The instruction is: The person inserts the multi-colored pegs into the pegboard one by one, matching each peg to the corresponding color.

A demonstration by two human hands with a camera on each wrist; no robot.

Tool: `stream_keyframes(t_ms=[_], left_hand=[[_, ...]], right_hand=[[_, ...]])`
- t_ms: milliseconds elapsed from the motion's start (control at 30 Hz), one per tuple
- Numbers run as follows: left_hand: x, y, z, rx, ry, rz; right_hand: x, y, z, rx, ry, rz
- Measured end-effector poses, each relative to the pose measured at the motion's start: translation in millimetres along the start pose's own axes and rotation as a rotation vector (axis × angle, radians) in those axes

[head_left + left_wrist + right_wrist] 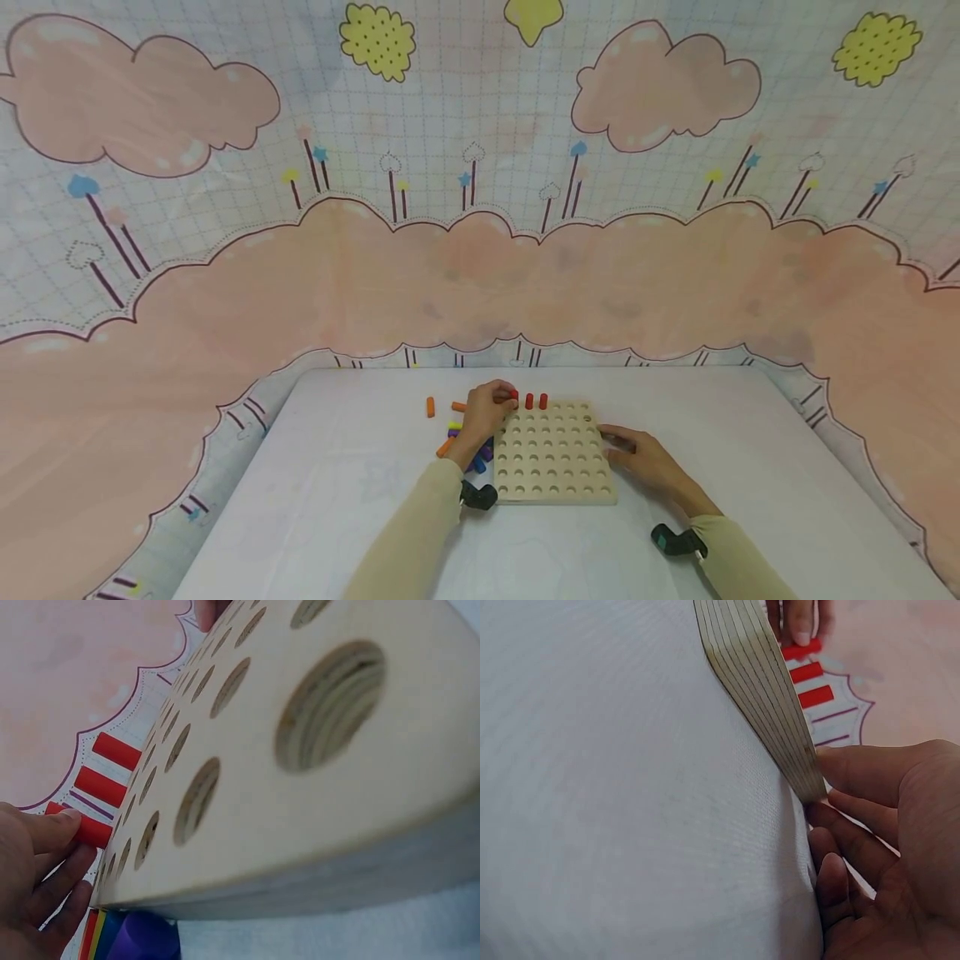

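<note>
The left hand (486, 414) pinches a peg (96, 832) — likely light, stiff, best held high — while the right hand (654, 464) touches the board (546, 451), gripping or not I cannot tell.

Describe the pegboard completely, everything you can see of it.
The pegboard is a thick, pale, roughly square slab that looks like plywood, its edges striped with thin layers. Rows of round holes cover its top. It lies flat on the white table. Three red pegs stand along its far edge, toward the left; the left hand pinches the leftmost. The right hand touches its right edge.
</note>
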State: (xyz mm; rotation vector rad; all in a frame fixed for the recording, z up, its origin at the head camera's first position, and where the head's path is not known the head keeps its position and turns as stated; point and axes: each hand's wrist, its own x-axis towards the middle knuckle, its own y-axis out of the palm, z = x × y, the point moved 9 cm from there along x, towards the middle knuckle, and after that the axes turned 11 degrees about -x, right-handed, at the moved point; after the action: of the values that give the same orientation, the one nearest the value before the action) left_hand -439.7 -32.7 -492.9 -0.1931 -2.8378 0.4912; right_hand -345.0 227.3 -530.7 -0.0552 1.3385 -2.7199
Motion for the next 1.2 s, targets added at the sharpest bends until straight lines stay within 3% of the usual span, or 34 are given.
stream_keyframes(t_ms=[667,1033,1200], left_hand=[[-2.2,0.6,-4.8,0.084,0.045,0.042],[-4.1,-31.0,-9.8,0.043,0.081,0.031],[-8.0,-46.3,-4.7,0.068,0.027,0.057]], right_hand=[[0.4,-0.6,1.5,0.010,0.005,0.008],[0.3,-0.7,1.4,-0.001,0.011,0.007],[0.1,-0.6,2.2,-0.002,0.013,0.002]])
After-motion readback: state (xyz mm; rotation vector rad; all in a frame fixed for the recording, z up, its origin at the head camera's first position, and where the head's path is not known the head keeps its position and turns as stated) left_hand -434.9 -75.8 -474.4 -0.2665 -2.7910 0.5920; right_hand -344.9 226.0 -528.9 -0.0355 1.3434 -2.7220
